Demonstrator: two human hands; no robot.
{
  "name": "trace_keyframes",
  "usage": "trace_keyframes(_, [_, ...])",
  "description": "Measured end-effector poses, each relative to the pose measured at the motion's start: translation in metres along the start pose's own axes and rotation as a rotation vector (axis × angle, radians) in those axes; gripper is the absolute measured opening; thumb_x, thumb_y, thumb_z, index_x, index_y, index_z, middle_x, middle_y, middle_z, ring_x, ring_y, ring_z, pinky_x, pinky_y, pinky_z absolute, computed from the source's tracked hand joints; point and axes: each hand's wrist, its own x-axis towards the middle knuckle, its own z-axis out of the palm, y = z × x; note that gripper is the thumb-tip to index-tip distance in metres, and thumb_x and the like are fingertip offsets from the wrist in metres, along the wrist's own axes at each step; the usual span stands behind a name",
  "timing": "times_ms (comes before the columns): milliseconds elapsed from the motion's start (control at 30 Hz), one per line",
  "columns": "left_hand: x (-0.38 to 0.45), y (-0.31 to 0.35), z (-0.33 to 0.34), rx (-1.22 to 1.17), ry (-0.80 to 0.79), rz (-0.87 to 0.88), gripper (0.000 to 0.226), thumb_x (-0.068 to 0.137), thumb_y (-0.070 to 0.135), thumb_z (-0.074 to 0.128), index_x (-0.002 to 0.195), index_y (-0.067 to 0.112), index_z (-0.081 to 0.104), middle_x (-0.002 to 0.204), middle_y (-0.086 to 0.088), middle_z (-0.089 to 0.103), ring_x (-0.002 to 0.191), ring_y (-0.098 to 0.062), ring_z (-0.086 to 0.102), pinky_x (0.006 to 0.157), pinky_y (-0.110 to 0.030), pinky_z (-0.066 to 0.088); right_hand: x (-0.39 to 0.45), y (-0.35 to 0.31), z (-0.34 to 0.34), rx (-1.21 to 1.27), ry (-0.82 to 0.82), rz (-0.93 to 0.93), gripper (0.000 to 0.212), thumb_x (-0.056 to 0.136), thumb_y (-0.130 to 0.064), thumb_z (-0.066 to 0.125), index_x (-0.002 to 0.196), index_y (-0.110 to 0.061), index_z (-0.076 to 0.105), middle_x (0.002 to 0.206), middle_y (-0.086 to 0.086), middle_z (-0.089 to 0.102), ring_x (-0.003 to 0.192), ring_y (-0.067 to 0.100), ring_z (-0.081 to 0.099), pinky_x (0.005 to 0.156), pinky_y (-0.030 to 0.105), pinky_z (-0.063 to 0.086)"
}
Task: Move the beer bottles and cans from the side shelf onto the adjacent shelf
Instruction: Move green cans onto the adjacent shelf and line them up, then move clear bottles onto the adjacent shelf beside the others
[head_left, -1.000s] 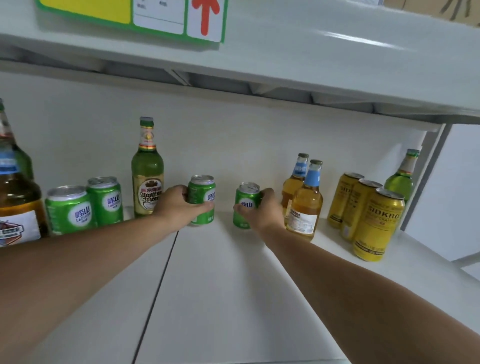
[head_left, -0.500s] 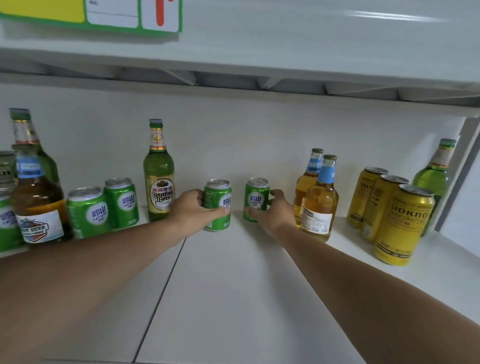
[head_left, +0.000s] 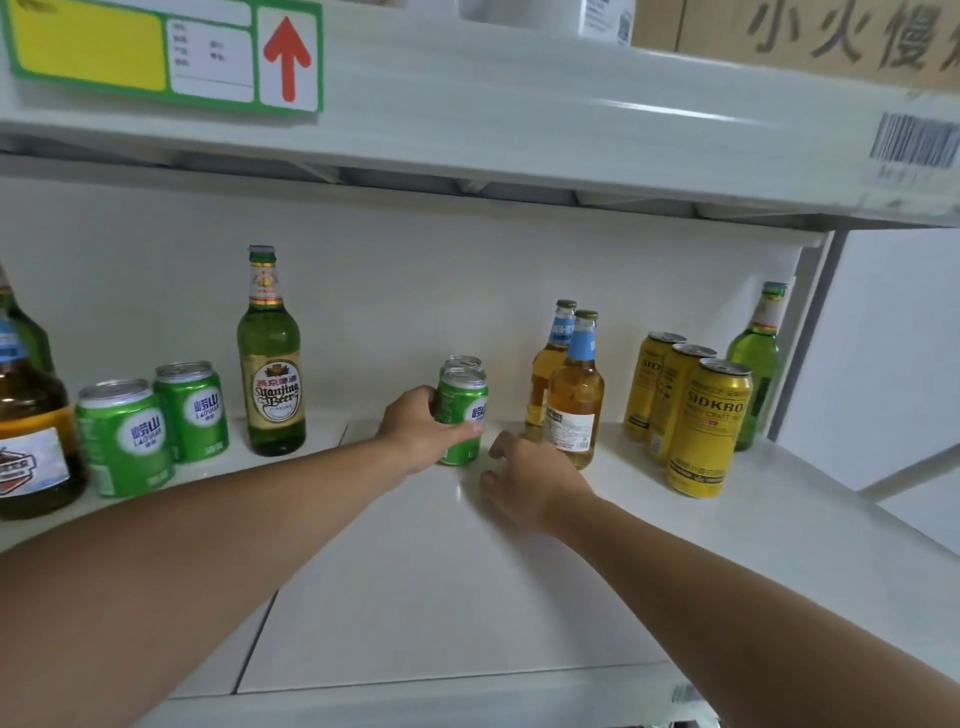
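Observation:
My left hand (head_left: 415, 428) is wrapped around a green can (head_left: 462, 415) that stands on the white shelf (head_left: 467, 582). Right behind it stands a second green can (head_left: 462, 362), mostly hidden. My right hand (head_left: 530, 480) hovers just right of them, fingers apart and holding nothing. On the left shelf section stand two more green cans (head_left: 150, 431), a tall green Yanjing bottle (head_left: 271, 358) and a brown bottle (head_left: 31, 441). To the right are two amber bottles (head_left: 571, 400), three yellow cans (head_left: 691, 415) and a green bottle (head_left: 758, 374).
A seam (head_left: 291, 571) divides the left shelf board from the right one. An upper shelf (head_left: 519, 114) overhangs, with a green-framed label and red arrow (head_left: 166, 52) and a cardboard box (head_left: 805, 36) on top. A shelf post (head_left: 810, 332) stands at the right.
My right hand let go of its green can and drew back toward me. My left hand shifted its can to the right, in front of the other can.

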Motion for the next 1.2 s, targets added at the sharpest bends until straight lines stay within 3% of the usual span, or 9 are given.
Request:
trace_keyframes(167, [-0.001, 0.002, 0.011, 0.044, 0.021, -0.011, 0.043, 0.076, 0.038, 0.095, 0.111, 0.022, 0.076, 0.107, 0.0, 0.078, 0.101, -0.021, 0.074, 0.088, -0.034, 0.059, -0.017, 0.005, -0.008, -0.007, 0.031, -0.055, 0.028, 0.097, -0.038, 0.059, 0.117, -0.022, 0.072, 0.118, 0.005, 0.069, 0.1, 0.028, 0.066, 0.082, 0.038, 0.059])
trace_keyframes(333, [-0.005, 0.003, 0.013, 0.104, 0.032, -0.041, 0.049, 0.074, 0.041, 0.097, 0.114, 0.018, 0.08, 0.109, -0.004, 0.081, 0.106, -0.024, 0.076, 0.092, -0.037, 0.06, -0.027, 0.016, -0.014, 0.029, 0.087, -0.079, 0.02, 0.096, -0.033, 0.06, 0.105, -0.021, 0.073, 0.108, 0.005, 0.07, 0.092, 0.028, 0.064, 0.072, 0.033, 0.051])
trace_keyframes(400, [-0.01, 0.005, 0.007, 0.146, 0.004, -0.073, 0.072, 0.073, 0.047, 0.097, 0.133, 0.015, 0.072, 0.128, -0.006, 0.076, 0.122, -0.027, 0.071, 0.102, -0.039, 0.057, -0.028, 0.02, -0.015, 0.046, 0.085, -0.102, 0.019, 0.096, -0.034, 0.061, 0.106, -0.021, 0.072, 0.108, 0.005, 0.07, 0.093, 0.028, 0.065, 0.072, 0.033, 0.051])
trace_keyframes(467, [-0.019, 0.005, -0.004, 0.215, -0.021, -0.1, 0.105, 0.075, 0.053, 0.094, 0.159, 0.012, 0.048, 0.151, -0.01, 0.06, 0.136, -0.028, 0.061, 0.11, -0.037, 0.049, -0.028, 0.02, -0.015, 0.064, 0.078, -0.131, 0.021, 0.096, -0.036, 0.06, 0.107, -0.022, 0.072, 0.11, 0.004, 0.07, 0.096, 0.028, 0.066, 0.074, 0.034, 0.052])
trace_keyframes(500, [-0.023, 0.004, -0.012, 0.255, -0.026, -0.078, 0.107, 0.078, 0.054, 0.091, 0.163, 0.013, 0.04, 0.155, -0.01, 0.056, 0.138, -0.027, 0.058, 0.11, -0.035, 0.048, -0.028, 0.02, -0.015, 0.07, 0.072, -0.145, 0.022, 0.096, -0.037, 0.059, 0.108, -0.023, 0.071, 0.111, 0.004, 0.07, 0.097, 0.028, 0.066, 0.077, 0.035, 0.055])
trace_keyframes(700, [-0.08, -0.012, -0.081, 0.585, -0.044, 0.035, 0.071, 0.094, 0.056, 0.071, 0.152, 0.02, 0.051, 0.153, -0.007, 0.059, 0.14, -0.02, 0.057, 0.113, -0.037, 0.047, -0.032, -0.003, -0.016, 0.054, 0.015, -0.224, 0.036, 0.093, -0.049, 0.056, 0.12, -0.029, 0.071, 0.118, 0.003, 0.07, 0.102, 0.029, 0.067, 0.087, 0.038, 0.056])
trace_keyframes(967, [-0.188, -0.026, -0.183, 0.723, 0.001, -0.035, 0.073, 0.093, 0.071, 0.059, 0.154, 0.031, 0.051, 0.153, 0.003, 0.059, 0.139, -0.015, 0.055, 0.112, -0.037, 0.048, -0.082, -0.073, -0.02, 0.063, -0.008, -0.255, 0.048, 0.094, -0.063, 0.056, 0.13, -0.032, 0.066, 0.132, 0.001, 0.068, 0.113, 0.027, 0.065, 0.097, 0.042, 0.056])
trace_keyframes(1200, [-0.306, -0.057, -0.284, 0.718, 0.08, -0.184, 0.073, 0.093, 0.073, 0.056, 0.155, 0.034, 0.049, 0.157, 0.007, 0.054, 0.14, -0.017, 0.053, 0.112, -0.037, 0.045, -0.135, -0.178, -0.002, 0.057, -0.046, -0.32, 0.051, 0.094, -0.066, 0.055, 0.131, -0.033, 0.064, 0.136, 0.0, 0.065, 0.117, 0.024, 0.063, 0.089, 0.036, 0.05])
